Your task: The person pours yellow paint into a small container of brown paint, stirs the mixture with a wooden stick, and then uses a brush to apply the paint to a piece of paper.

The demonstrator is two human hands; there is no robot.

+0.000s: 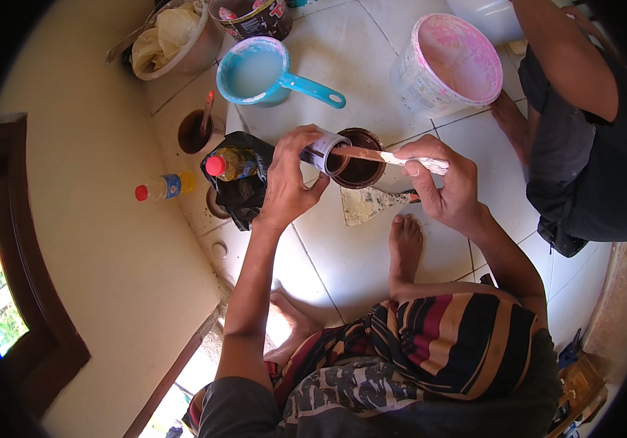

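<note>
My left hand (pixel 290 179) is closed around a small paint can (pixel 318 152), tilted with its mouth toward the right. Beneath that mouth stands a round tub (pixel 376 173) with dark brown inside. Pinched in my right hand (pixel 446 184) is a flat stick (pixel 367 153), brown toward its far end and crusted white at the handle. Its brown end reaches into the can's mouth, and the tip is hidden there. On the tiles just below the tub lies a wide scraper (pixel 363 207) with a stained blade, near my right hand.
A turquoise dipper (pixel 313 90) of pale liquid and a pink-smeared white bucket (pixel 410 84) stand beyond my hands. Left are a black plastic bag (pixel 244 212), a red-capped bottle (pixel 166 187) and a brown pot (pixel 191 135). Another person (pixel 583 160) sits at right.
</note>
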